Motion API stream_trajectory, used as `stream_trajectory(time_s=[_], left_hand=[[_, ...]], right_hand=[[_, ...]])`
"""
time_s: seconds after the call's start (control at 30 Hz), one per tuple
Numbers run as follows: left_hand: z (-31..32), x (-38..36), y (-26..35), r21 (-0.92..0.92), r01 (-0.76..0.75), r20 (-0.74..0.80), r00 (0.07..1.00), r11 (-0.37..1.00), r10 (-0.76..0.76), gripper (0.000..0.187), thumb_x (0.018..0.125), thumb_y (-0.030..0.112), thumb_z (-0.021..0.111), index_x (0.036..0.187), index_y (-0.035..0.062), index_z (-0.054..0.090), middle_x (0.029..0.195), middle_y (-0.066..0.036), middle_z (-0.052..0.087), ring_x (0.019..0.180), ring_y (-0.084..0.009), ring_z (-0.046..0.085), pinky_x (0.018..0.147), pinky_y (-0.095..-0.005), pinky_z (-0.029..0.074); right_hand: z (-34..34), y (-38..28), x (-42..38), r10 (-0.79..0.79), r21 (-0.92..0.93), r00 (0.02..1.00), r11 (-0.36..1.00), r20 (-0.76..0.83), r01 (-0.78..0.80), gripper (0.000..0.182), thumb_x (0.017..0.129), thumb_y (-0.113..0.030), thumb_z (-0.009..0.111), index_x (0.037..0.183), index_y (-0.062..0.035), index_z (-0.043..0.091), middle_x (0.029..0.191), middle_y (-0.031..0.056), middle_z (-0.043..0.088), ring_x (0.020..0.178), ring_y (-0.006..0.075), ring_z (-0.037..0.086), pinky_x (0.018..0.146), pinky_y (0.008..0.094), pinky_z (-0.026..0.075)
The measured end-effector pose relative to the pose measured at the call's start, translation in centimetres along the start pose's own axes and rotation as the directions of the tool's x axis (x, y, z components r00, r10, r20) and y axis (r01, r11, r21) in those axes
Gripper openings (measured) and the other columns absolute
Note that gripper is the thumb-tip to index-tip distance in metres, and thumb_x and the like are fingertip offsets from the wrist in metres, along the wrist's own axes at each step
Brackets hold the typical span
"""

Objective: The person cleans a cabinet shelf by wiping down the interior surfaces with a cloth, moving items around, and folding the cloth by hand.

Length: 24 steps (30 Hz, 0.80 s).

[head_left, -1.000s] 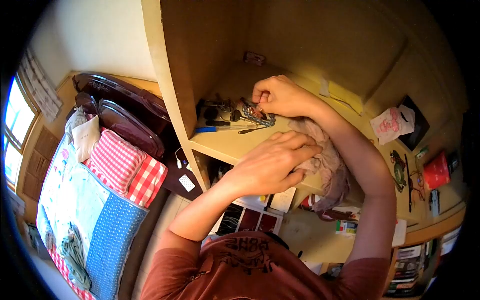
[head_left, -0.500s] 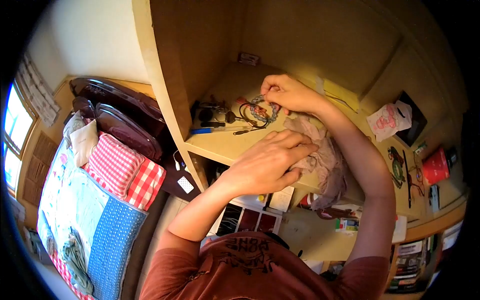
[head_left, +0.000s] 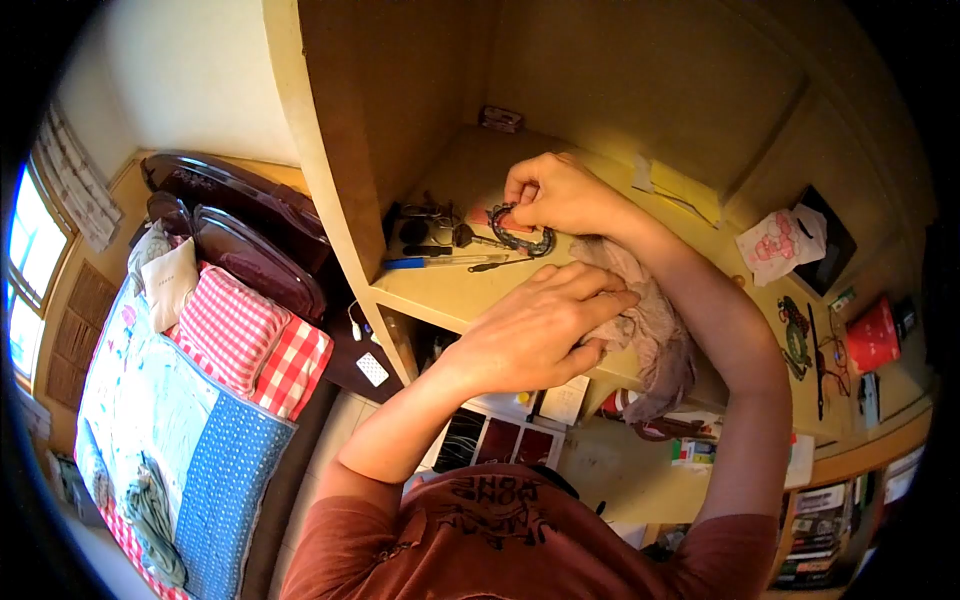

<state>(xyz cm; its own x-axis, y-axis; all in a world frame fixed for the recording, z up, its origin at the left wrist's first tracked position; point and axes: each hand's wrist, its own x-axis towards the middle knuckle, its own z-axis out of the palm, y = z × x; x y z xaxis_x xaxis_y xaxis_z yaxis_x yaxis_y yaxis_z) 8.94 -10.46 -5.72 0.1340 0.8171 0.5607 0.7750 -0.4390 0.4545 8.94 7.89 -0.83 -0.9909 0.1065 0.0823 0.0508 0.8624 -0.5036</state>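
Head — curled hands (head_left: 540,325) (head_left: 568,195) on cloth (head_left: 655,325), bracelet (head_left: 520,244)

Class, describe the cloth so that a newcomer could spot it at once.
Find the open cabinet right of the bed, then its yellowish shelf. In the left hand is the cloth: crumpled, dull pink and drooping over the shelf's front edge, unlike the slim blue pen lying flat.

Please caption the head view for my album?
Left hand holding a crumpled pinkish-grey cloth, right hand pinching a dark beaded loop at a yellow shelf.
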Motion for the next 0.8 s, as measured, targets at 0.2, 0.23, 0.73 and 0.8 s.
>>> stream_trajectory(time_s=[0.2,0.23,0.73,0.8], left_hand=[[0.0,0.0,0.0,0.001,-0.005,-0.001,1.000,1.000,0.005,0.054,0.084,0.015,0.064,0.136,0.0038,0.057,0.134,-0.017,0.057,0.127,-0.0364,0.051,0.109,-0.0461,0.039],[0.0,0.0,0.0,0.003,-0.005,-0.001,1.000,1.000,0.005,0.054,0.084,0.015,0.064,0.136,0.0038,0.057,0.134,-0.017,0.057,0.127,-0.0364,0.051,0.109,-0.0461,0.039],[0.0,-0.1,-0.1,0.010,-0.015,0.004,1.000,1.000,0.015,0.054,0.083,0.014,0.064,0.136,0.0039,0.056,0.133,-0.017,0.057,0.125,-0.0356,0.052,0.108,-0.0462,0.039],[0.1,-0.2,-0.2,0.014,-0.024,-0.007,1.000,1.000,0.024,0.055,0.083,0.015,0.064,0.136,0.0037,0.056,0.134,-0.017,0.057,0.126,-0.0356,0.051,0.108,-0.0463,0.039]], right_hand=[[-2.5,-1.4,-0.4,0.042,0.016,0.998,0.999,-0.041,-0.042,0.023,0.080,-0.011,0.074,0.097,0.0049,0.070,0.073,0.0057,0.069,0.062,0.0095,0.063,0.053,0.0251,0.048],[-3.3,-1.7,-0.2,0.127,0.109,0.992,0.986,-0.004,-0.126,0.024,0.081,-0.009,0.073,0.098,0.0066,0.069,0.072,0.0065,0.068,0.061,0.0101,0.063,0.050,0.0245,0.048],[1.2,11.1,18.7,0.045,0.146,0.963,0.989,-0.265,-0.007,0.020,0.080,-0.006,0.074,0.098,0.0007,0.069,0.083,0.0127,0.067,0.062,0.0231,0.064,0.058,0.0354,0.056],[1.3,12.1,19.6,-0.047,0.164,0.944,0.981,-0.327,0.105,0.018,0.080,-0.006,0.073,0.097,0.0002,0.070,0.080,0.0126,0.066,0.061,0.0240,0.064,0.058,0.0358,0.055]])
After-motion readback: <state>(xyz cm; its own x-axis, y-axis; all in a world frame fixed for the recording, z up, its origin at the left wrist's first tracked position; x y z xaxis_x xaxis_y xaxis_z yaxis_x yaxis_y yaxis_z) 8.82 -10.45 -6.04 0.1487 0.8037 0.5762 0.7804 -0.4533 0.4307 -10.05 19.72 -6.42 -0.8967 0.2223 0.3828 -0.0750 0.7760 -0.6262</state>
